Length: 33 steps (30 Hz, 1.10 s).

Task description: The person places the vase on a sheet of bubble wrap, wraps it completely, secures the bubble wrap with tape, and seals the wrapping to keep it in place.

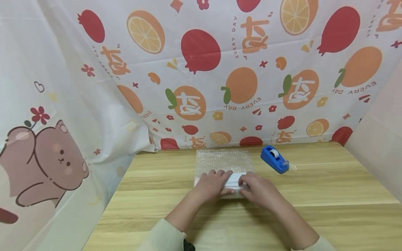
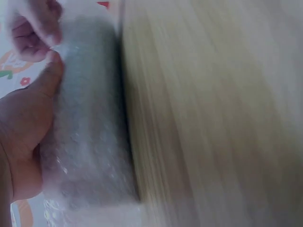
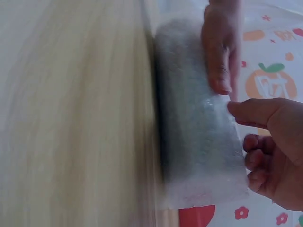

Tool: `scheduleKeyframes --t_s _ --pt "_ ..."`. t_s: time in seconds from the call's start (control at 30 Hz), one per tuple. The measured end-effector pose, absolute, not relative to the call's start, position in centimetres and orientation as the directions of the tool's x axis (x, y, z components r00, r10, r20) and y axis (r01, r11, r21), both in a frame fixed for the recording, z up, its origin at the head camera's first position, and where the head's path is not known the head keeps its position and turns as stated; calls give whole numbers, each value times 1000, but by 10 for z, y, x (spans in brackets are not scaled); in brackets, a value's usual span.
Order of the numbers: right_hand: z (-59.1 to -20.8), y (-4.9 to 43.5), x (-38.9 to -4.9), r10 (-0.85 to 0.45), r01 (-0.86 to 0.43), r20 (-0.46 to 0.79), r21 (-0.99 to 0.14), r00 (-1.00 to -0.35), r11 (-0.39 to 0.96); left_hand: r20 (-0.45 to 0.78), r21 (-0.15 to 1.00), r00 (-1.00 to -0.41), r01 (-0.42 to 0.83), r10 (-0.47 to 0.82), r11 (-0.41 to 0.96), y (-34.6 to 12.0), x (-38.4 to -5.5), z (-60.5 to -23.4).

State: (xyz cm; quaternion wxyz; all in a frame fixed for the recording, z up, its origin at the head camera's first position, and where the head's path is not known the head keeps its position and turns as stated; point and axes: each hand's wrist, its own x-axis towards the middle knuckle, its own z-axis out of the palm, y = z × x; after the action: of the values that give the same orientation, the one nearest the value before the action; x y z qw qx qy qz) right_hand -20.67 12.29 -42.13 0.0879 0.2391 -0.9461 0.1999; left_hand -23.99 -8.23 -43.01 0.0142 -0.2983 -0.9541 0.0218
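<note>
A pale box-shaped bundle (image 1: 233, 180) in clear bubble wrap (image 1: 223, 159) lies on the table, and the wrap's flat part spreads out beyond it. My left hand (image 1: 209, 184) holds the bundle's left part, fingers across the top and thumb along the near side. At the right part, my right hand (image 1: 259, 188) has curled fingers and pinches the wrap at the bundle's edge, close to the left thumb (image 2: 49, 78). Both wrist views show the wrapped bundle (image 3: 194, 118) lengthwise, somewhat blurred. What is inside shows only as whitish-blue through the bubbles.
A blue tape dispenser (image 1: 274, 159) stands on the wooden table (image 1: 150, 195) to the right of the wrap, a strip of clear tape sticking out at its front. Behind the table hangs a fruit-print cloth (image 1: 201, 80); a bear-print cloth (image 1: 47, 160) hangs on the left.
</note>
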Motion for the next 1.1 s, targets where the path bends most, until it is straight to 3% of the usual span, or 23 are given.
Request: scheduleKeyframes --t_s 0.13,0.23,0.53,0.9,1.1 --pt "-423 119 -209 -441 -547 397 -211 -805 810 22 -78 -811 582 585 810 -85 -248 -433" --pt "-425 115 -213 -457 -560 412 -175 -789 809 23 -86 -805 589 593 804 -86 -251 -433" --pt "-437 111 -230 -462 -502 215 -203 -860 841 22 -36 -793 608 609 793 -87 -257 -430" --pt "-449 117 -256 -475 -525 243 -218 -846 823 110 94 -797 604 594 792 -91 -270 -437" --pt "-448 119 -264 -465 -521 244 -271 -851 810 117 131 -830 558 546 819 -88 -275 -435"
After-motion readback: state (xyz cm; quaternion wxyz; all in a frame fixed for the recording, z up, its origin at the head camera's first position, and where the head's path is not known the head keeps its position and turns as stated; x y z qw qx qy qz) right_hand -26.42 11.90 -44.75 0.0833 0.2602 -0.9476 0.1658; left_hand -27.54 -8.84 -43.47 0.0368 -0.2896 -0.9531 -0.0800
